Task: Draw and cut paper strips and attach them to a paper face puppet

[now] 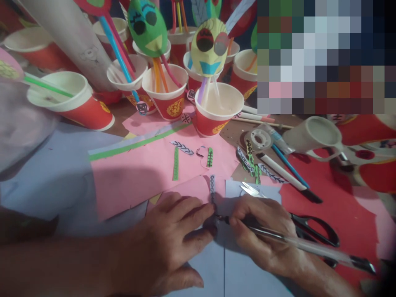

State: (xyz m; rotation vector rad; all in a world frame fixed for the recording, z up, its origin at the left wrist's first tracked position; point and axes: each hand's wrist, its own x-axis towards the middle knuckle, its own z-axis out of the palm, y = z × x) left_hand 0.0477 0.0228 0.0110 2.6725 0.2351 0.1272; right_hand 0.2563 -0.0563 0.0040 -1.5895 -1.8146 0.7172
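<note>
My left hand lies flat with its fingers apart, its fingertips pressing near the lower end of a narrow bluish paper strip marked with small loops. In my right hand is a clear-barrelled black pen, its tip close to the left index fingertip. The strip's lower end is partly hidden by my fingers. Black-handled scissors lie beneath my right hand, their blades showing beyond the knuckles. Just past the hands, a green strip and a leaf-like patterned cutting rest on pink paper.
Red paper cups with straws and paper faces stand across the back. To the right are a tape roll, a white marker, a pale mug and red paper. A tipped cup leans at left.
</note>
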